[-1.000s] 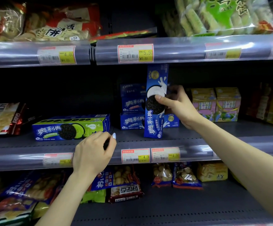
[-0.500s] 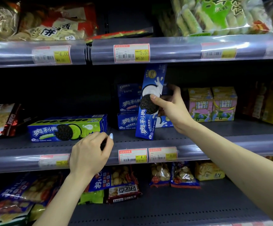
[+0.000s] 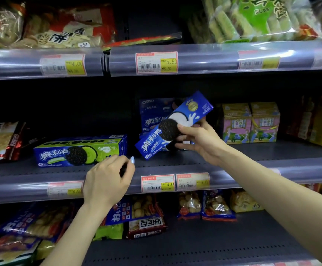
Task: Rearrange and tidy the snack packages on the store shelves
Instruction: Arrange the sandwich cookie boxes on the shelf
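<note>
Middle shelf (image 3: 252, 150) — right hand (image 3: 200, 143) grips tilted blue box (image 3: 167, 129).

Blue Oreo box (image 3: 172, 124) tipped from upright to steeply slanted, top swung right in right hand (image 3: 200, 141)

Blue Oreo box (image 3: 175, 124), gripped mid-length, tilts steeply, lower end touching the shelf; green-flavoured Oreo box (image 3: 79, 151) lies flat, well left.

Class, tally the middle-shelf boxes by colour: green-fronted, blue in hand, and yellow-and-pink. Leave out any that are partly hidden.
green-fronted box: 1
blue box, held by the right hand: 1
yellow-and-pink cartons: 2
Total: 4
</note>
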### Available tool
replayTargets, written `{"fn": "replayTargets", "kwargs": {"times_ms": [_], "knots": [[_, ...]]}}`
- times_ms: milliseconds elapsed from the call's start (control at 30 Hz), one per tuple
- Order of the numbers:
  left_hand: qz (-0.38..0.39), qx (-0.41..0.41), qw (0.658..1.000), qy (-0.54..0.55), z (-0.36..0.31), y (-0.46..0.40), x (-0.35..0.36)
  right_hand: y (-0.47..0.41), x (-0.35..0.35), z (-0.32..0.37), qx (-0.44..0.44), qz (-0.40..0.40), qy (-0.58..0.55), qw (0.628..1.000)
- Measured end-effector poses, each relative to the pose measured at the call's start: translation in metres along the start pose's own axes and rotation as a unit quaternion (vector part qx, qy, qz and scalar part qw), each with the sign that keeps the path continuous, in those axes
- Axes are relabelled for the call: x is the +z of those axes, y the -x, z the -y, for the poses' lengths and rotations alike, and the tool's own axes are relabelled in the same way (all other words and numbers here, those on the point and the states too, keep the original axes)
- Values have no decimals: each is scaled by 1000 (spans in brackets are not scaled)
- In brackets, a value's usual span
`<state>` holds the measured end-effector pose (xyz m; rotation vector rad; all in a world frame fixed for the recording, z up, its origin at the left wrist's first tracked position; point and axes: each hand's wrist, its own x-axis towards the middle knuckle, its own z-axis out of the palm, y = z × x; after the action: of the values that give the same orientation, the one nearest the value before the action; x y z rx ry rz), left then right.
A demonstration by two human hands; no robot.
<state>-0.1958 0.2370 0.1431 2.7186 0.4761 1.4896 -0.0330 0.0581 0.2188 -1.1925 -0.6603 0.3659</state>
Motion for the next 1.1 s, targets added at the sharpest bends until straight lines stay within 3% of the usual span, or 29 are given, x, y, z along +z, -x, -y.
{"fn": "replayTargets", "kwargs": {"times_ms": [133, 367, 533, 633, 800, 1100], "knots": [[-4, 2, 1000, 4, -1, -1, 0, 1, -19, -2, 17, 14, 48, 999], [-2, 5, 1000, 2, 0, 0, 0, -13, -51, -1, -17, -120, 34, 992], [-4, 6, 1000, 2, 0, 0, 0, -14, -72, -2, 32, -104, 106, 988], [-3, 7, 1000, 3, 0, 0, 1, -16, -79, -1, 30, -123, 306, 943], [-1, 5, 1000, 3, 0, 0, 1, -24, -84, -6, 49, -97, 465, 878], [-2, 3, 1000, 1, -1, 0, 1, -26, -83, -9, 15, -79, 517, 852]]}}
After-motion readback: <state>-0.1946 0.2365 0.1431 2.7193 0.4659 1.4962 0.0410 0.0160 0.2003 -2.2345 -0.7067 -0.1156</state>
